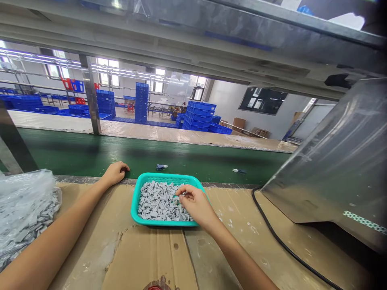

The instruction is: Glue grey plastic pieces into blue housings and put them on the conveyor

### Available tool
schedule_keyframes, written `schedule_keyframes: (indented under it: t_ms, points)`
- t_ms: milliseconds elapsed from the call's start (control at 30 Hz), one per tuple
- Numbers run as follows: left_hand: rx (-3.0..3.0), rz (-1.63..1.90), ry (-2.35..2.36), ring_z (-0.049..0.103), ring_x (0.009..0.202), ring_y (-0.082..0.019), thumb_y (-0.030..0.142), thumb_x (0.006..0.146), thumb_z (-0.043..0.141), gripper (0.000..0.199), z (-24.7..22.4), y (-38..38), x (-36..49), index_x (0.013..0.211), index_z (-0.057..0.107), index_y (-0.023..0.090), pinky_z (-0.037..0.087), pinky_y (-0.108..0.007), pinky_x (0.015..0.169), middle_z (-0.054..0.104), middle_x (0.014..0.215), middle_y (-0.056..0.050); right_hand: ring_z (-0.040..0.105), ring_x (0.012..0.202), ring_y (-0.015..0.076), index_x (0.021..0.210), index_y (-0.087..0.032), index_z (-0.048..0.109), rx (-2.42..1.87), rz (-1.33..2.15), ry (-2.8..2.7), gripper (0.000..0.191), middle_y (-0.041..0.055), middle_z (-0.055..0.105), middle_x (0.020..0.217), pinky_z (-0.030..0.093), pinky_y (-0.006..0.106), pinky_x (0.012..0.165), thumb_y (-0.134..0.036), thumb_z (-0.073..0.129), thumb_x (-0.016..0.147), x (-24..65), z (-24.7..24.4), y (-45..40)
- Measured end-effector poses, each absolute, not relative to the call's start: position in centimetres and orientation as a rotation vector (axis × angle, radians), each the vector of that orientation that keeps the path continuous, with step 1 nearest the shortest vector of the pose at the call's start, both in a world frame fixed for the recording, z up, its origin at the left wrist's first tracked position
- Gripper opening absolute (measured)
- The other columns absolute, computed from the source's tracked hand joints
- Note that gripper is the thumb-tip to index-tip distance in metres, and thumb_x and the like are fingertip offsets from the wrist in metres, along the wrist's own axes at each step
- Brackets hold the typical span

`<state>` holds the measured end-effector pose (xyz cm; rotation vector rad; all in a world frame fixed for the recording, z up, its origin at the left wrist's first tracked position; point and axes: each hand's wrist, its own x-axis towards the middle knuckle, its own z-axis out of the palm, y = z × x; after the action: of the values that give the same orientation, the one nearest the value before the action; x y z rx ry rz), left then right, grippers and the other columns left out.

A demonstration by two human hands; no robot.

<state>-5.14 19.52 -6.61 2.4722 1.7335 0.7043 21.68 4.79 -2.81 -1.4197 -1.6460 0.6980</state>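
Gray pieces point(157, 201) lie beneath the right hand point(196, 203), fingers curled, whether clamped I cannot tell.

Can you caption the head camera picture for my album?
Right hand over small grey pieces in a rectangular teal plastic basket, left hand at a green belt.

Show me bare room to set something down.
Cardboard between teal basket, right forearm and black cable; or green belt between the two blue-and-white pieces. Crowded: the basket, holding gray parts; far left, with plastic bag and left forearm.
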Motion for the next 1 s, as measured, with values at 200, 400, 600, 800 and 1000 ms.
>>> schedule_keyframes:
  t_ms: [200, 400, 600, 800, 1000]
  points:
    - [2.494, 0.684, 1.710, 0.056, 0.078, -0.017, 0.010, 0.063, 0.032, 0.040, -6.6, 19.6, -5.1, 0.086, 0.064, 0.016, 0.042, -0.022, 0.067, 0.062, 0.091, -0.006, 0.040, 0.048, 0.0091, 0.060, -0.017, 0.058, -1.437, 0.616, -1.684, 0.011, -0.0017, 0.047, 0.056, 0.032, 0.022, 0.046, -0.016, 0.047, 0.062, 21.7, -2.6, 4.7]
    - [2.496, 0.691, 1.680, 0.056, 0.075, -0.017, 0.009, 0.061, 0.032, 0.037, -6.6, 19.6, -5.0, 0.080, 0.063, 0.015, 0.041, -0.024, 0.065, 0.061, 0.083, -0.007, 0.047, 0.052, 0.0105, 0.063, -0.016, 0.059, -1.406, 0.660, -1.726, 0.010, -0.0006, 0.052, 0.059, 0.037, 0.022, 0.050, -0.017, 0.049, 0.062, 21.8, -3.1, 4.8]
    - [2.495, 0.693, 1.656, 0.055, 0.070, -0.016, 0.007, 0.055, 0.033, 0.037, -6.4, 19.3, -4.9, 0.075, 0.062, 0.016, 0.041, -0.023, 0.062, 0.060, 0.075, -0.005, 0.048, 0.054, 0.0105, 0.074, -0.017, 0.066, -1.380, 0.716, -1.713, 0.019, 0.0020, 0.058, 0.070, 0.039, 0.022, 0.050, -0.017, 0.049, 0.066, 21.7, -2.9, 4.7]
    - [2.455, 0.700, 1.680, 0.057, 0.077, -0.019, 0.009, 0.062, 0.032, 0.040, -6.5, 19.7, -4.8, 0.087, 0.064, 0.014, 0.043, -0.026, 0.069, 0.063, 0.085, -0.008, 0.051, 0.053, 0.0104, 0.074, -0.015, 0.066, -1.356, 0.821, -1.656, 0.020, 0.0028, 0.058, 0.071, 0.043, 0.024, 0.052, -0.015, 0.050, 0.063, 22.0, -3.0, 4.9]
    - [2.505, 0.761, 1.549, 0.035, 0.119, -0.022, 0.021, 0.074, 0.035, 0.057, -7.2, 20.2, -3.2, 0.130, 0.028, 0.012, 0.030, -0.031, 0.095, 0.033, 0.134, -0.010, 0.055, 0.056, 0.0106, 0.076, -0.016, 0.064, -1.320, 0.919, -1.604, 0.021, 0.0010, 0.056, 0.067, 0.047, 0.024, 0.058, -0.013, 0.048, 0.062, 21.9, -2.9, 4.9]
